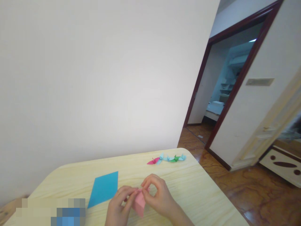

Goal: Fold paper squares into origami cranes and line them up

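Observation:
Between my two hands is a pink sheet of origami paper (pixel 139 204), partly folded, with a pointed lower end hanging toward me. My left hand (pixel 121 202) pinches its left upper edge between thumb and fingers. My right hand (pixel 160 194) pinches the upper right part, thumb and index finger curled together. The fingers cover part of the folds. To the left of my left hand lies a flat blue square of paper (pixel 104 189). Beyond my hands, a row of small folded paper cranes (pixel 167 159) in pink, light blue and green rests near the table's far edge.
The pale wood table (pixel 77 175) has rounded corners and stands against a white wall (pixel 105 78). A doorway with a dark red frame (pixel 244 72) opens at the right. A white drawer unit (pixel 282 166) stands on the brown floor. The lower left corner is pixelated.

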Motion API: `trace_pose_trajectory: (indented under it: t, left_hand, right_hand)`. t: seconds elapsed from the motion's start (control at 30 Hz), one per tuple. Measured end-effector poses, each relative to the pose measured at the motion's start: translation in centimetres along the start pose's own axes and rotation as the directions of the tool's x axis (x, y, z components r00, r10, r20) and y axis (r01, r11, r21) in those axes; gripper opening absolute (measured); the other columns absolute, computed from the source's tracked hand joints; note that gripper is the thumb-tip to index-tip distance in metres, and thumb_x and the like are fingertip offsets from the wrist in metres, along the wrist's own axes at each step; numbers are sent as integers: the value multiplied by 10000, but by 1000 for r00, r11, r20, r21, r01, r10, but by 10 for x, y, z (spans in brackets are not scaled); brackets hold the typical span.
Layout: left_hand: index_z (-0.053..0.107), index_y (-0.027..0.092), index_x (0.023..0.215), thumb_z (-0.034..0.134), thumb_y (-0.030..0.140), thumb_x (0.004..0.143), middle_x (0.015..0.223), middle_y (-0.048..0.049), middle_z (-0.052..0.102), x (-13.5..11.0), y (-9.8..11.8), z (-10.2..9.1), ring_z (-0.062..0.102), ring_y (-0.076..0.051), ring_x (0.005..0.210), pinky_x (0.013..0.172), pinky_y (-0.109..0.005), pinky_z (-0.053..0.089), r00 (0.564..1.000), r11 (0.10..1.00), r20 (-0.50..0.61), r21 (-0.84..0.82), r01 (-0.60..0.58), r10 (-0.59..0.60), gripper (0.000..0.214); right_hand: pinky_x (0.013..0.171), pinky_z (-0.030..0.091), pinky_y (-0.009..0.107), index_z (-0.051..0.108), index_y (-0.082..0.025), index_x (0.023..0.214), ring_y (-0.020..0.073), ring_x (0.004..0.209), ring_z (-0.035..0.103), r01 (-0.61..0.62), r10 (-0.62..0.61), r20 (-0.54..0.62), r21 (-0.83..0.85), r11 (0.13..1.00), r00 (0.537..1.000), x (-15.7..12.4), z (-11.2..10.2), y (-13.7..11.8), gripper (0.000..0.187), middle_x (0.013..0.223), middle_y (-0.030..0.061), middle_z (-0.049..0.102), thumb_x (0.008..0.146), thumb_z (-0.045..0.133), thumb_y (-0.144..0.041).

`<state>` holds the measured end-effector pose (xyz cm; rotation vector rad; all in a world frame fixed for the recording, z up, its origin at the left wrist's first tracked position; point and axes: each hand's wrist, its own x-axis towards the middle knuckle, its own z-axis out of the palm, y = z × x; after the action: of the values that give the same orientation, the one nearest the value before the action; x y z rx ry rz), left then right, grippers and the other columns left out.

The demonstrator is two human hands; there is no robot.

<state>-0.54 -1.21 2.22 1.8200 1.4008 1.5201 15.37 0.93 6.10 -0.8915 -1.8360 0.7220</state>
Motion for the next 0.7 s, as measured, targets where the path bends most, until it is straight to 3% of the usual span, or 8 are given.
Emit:
trace_pose_trajectory:
  t: [0.27, 0.5, 0.7]
  left_hand:
    - [703, 229, 777, 580, 380, 758, 670, -17, 678, 0, 2, 1, 625, -171, 654, 584, -245, 512, 1000, 999, 25, -46, -2, 4, 196]
    - [693, 226, 775, 571, 381, 765, 654, -7, 666, 1, 8, -2, 609, -163, 630, 573, -241, 491, 999, 999, 52, -32, 3, -2, 197]
    - [674, 233, 772, 574, 395, 759, 700, -15, 682, 0, 12, -1, 610, -178, 679, 591, -258, 483, 997, 999, 77, 32, 0, -2, 191]
  right_hand:
    - [681, 440, 264, 528, -194, 604, 155, 731, 573, 20, -18, -40, 63, 998, 999, 2, -1, -3, 130, 739, 18, 602, 672, 565, -89]
    - [660, 437, 247, 517, -186, 724, 136, 676, 561, -102, 105, -31, 85, 991, 994, 1, -3, -2, 118, 689, -14, 573, 686, 547, -78]
    - [674, 432, 245, 481, -194, 725, 130, 684, 552, -122, 126, -38, 104, 987, 991, 0, -1, -3, 171, 699, -27, 560, 662, 526, -42]
